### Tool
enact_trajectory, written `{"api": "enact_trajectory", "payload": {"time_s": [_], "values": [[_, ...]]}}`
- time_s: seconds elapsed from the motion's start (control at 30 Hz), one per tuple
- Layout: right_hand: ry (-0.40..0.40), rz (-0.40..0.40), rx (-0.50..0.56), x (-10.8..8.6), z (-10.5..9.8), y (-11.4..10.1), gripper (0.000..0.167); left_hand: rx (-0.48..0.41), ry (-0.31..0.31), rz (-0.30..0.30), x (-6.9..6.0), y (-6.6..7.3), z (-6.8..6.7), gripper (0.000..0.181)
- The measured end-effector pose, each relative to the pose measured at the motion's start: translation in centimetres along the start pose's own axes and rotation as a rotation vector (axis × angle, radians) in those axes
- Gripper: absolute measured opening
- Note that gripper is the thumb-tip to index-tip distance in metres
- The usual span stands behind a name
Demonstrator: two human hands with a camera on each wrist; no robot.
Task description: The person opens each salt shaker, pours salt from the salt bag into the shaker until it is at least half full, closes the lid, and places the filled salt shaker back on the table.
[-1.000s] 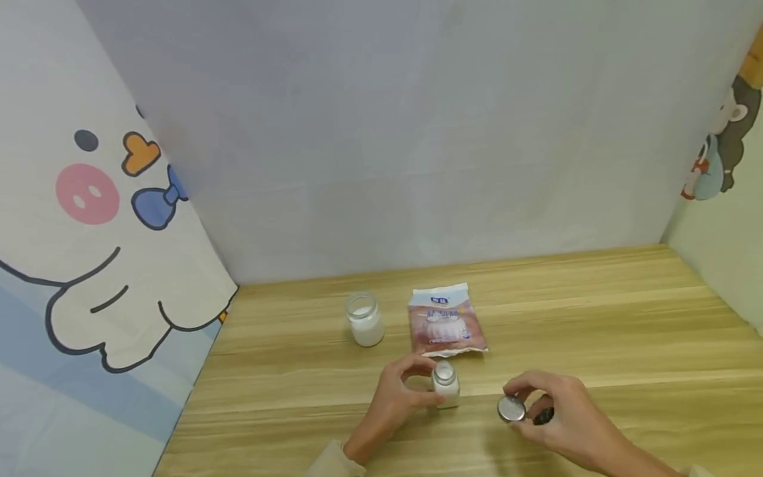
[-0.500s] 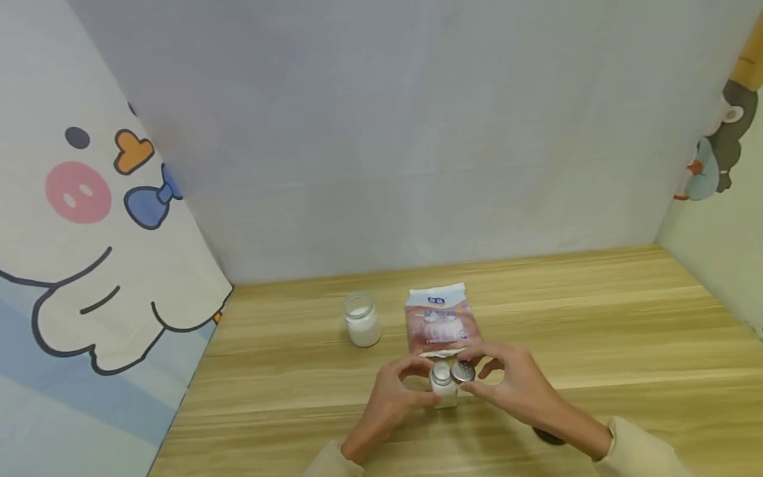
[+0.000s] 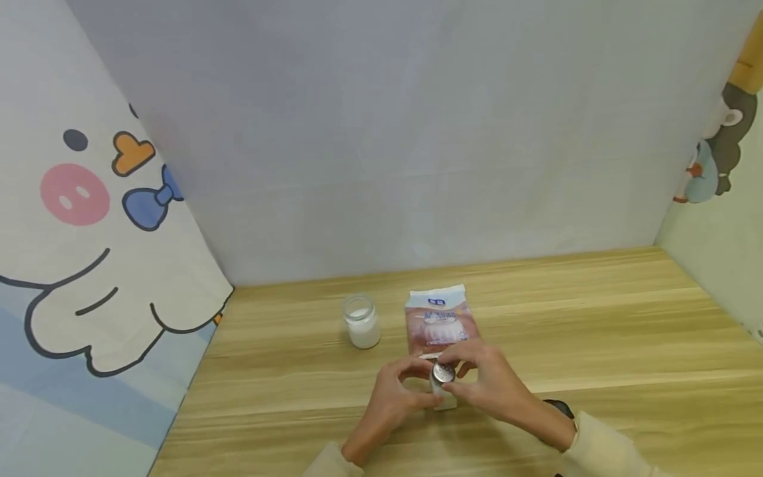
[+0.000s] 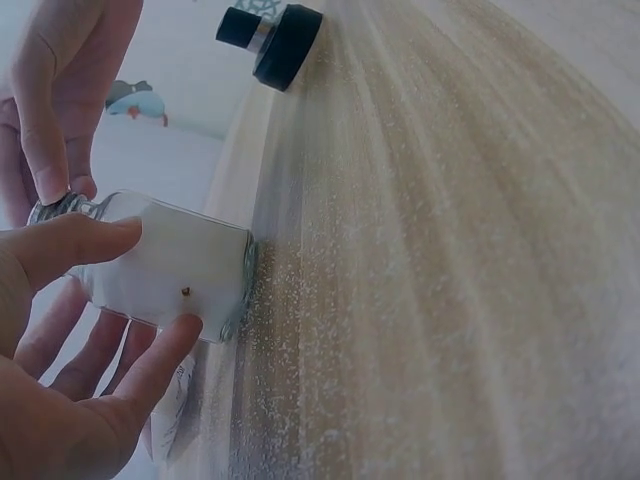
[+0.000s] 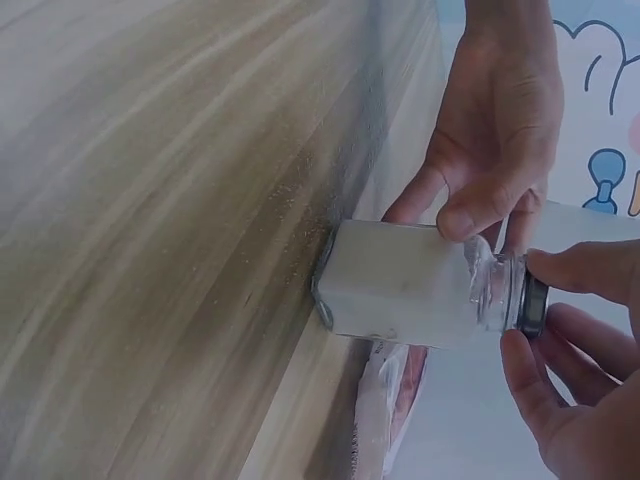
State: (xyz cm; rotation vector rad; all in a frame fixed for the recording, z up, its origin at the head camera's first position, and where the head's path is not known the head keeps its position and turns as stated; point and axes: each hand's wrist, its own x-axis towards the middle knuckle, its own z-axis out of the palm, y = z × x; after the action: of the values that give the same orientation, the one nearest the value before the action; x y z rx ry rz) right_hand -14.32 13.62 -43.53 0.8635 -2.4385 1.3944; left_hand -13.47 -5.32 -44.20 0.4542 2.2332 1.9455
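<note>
A small square glass shaker bottle [image 3: 446, 401], filled with white grains, stands upright on the wooden table [image 3: 286, 384]. My left hand [image 3: 390, 396] grips its sides between thumb and fingers. On the bottle's mouth sits a silver perforated lid [image 3: 443, 373], whose rim my right hand [image 3: 491, 384] pinches with fingertips and thumb. The right wrist view has the lid [image 5: 533, 303] level on the glass neck; whether it is screwed tight I cannot tell. White fill reaches close to the bottle's shoulder [image 5: 465, 270].
An uncovered glass jar [image 3: 363, 330] of white grains stands back left. Just behind the bottle lies a pink-and-white printed bag [image 3: 441, 321]. A black piece with a silver band [image 4: 285, 45] stands to the right, partly behind my right forearm. White grains [image 4: 290, 380] are scattered near the bottle.
My right hand has brought the perforated lid leftward from the right side onto the bottle's mouth. It has also let go of the black piece, now on the table. My left hand stays put.
</note>
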Motion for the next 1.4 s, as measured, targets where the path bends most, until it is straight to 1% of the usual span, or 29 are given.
{"api": "enact_trajectory", "payload": {"time_s": [0.1,0.2,0.43,0.5,0.67,0.77,0.87,0.93,0.97,1.03,1.1,1.17,1.33,1.4], "values": [[0.004,-0.029,-0.018,0.1,0.3,0.1,0.029,0.011,-0.002,-0.009,-0.1,0.0,0.0,0.036],[-0.007,-0.051,-0.024,0.3,0.4,0.1,0.028,0.018,0.005,-0.017,0.0,-0.4,0.0,0.036],[-0.049,-0.048,-0.02,0.3,0.1,0.3,0.025,0.043,0.018,-0.019,0.9,-3.5,0.2,0.041],[-0.054,-0.058,-0.029,0.3,0.0,0.4,0.025,0.045,0.022,-0.017,1.1,-3.9,0.2,0.042],[-0.085,-0.093,-0.075,0.6,-0.2,0.3,0.029,0.027,0.023,-0.016,1.1,-3.9,0.1,0.043],[-0.132,-0.105,-0.098,0.8,-0.4,0.3,0.03,0.013,0.011,-0.021,1.1,-3.7,0.0,0.043],[-0.185,-0.115,-0.113,0.9,-0.7,0.3,0.033,0.01,-0.001,-0.014,1.1,-3.7,-0.1,0.043],[-0.2,-0.117,-0.113,1.0,-0.8,0.3,0.034,0.01,-0.003,-0.007,1.2,-3.8,-0.1,0.044],[-0.198,-0.115,-0.108,1.0,-0.7,0.4,0.034,0.008,-0.005,-0.006,1.2,-3.8,-0.1,0.044],[-0.169,-0.104,-0.097,0.9,-0.6,0.3,0.031,0.004,-0.006,-0.01,1.3,-3.8,0.0,0.044],[-0.13,-0.074,-0.088,0.8,-0.5,0.3,0.029,0.001,-0.005,-0.017,1.3,-3.9,0.0,0.044],[-0.094,-0.039,-0.09,0.7,-0.3,0.1,0.03,0.005,-0.005,-0.025,1.4,-4.0,0.1,0.044],[-0.073,0.031,-0.028,0.3,-0.2,-0.2,0.035,0.008,-0.004,-0.027,1.4,-4.2,0.2,0.044],[-0.051,0.051,-0.014,0.0,-0.2,-0.2,0.034,0.002,-0.004,-0.024,1.4,-4.2,0.2,0.044]]}}
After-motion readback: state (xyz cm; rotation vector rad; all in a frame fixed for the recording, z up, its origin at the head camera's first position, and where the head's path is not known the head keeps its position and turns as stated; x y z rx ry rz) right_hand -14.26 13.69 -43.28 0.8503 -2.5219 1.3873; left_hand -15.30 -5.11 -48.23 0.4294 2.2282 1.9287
